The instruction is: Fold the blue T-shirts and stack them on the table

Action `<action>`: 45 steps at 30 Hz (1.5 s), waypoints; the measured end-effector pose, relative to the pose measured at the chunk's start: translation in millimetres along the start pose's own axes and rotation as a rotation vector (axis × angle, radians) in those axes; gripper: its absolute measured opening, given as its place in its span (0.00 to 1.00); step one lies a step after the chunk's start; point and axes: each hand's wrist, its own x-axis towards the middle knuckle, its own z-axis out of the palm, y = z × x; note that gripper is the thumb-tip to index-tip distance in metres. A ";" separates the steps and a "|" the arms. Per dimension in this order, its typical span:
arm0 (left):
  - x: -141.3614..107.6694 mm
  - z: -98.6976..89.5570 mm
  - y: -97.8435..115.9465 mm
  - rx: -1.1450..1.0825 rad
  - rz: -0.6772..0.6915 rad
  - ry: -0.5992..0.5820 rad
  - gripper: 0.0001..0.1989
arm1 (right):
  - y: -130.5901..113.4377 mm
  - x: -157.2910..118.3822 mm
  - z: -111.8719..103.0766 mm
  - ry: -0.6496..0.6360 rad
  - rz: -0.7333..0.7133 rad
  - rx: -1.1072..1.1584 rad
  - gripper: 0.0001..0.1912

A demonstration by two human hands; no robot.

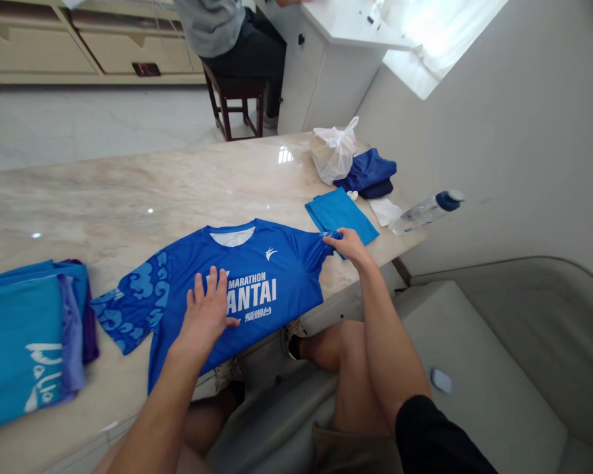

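**two hands work a blue marathon shirt on a marble surface**

from the head-worn camera, a blue running shirt [271, 270], printed with "marathon" and "antai", lies face up on the pale marble surface [128, 197], its collar pointing away from the wearer and its hem near the front edge. the left hand [205, 313] is open, palm down, with its fingers spread across the shirt's front. the right hand [346, 247] is closed in a pinch on the end of a sleeve, apparently holding only the hem, though the grip is small in view. a flat palm and a light pinch suit this thin fabric, with smoothing best worked outward from the middle.

at left, a stack of folded teal and purple garments [24, 329] sits just beside the other sleeve, leaving little room there. a folded teal cloth [338, 214] lies close to the right hand, near a navy garment [368, 172], a white plastic bag [333, 151] and a clear water bottle [425, 212]. well behind the surface, a seated person [222, 26] in a grey top works apart, on a dark wooden stool [234, 99].
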 end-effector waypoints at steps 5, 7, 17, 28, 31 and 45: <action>6.7 5.8 -1.2 -0.031 -0.042 -0.039 0.62 | -9.5 -12.7 -6.2 0.086 -0.022 -0.082 0.21; 8.0 7.2 -1.5 -0.033 -0.041 -0.043 0.63 | -12.9 -16.5 -9.0 0.087 -0.016 -0.096 0.25; 8.7 10.6 -4.1 -0.020 -0.023 -0.052 0.65 | -27.7 -21.7 4.5 0.221 -0.179 -0.394 0.17; 5.3 -4.1 2.7 -0.046 -0.092 -0.099 0.66 | -100.9 -65.7 43.1 -0.095 -0.120 0.030 0.18; 4.3 -5.5 2.2 -0.046 -0.085 -0.106 0.65 | -111.6 -68.4 43.1 -0.287 -0.107 0.521 0.26; 4.2 3.4 -22.7 -0.072 -0.087 -0.016 0.65 | -51.0 -64.5 106.4 -0.219 -0.663 -0.481 0.26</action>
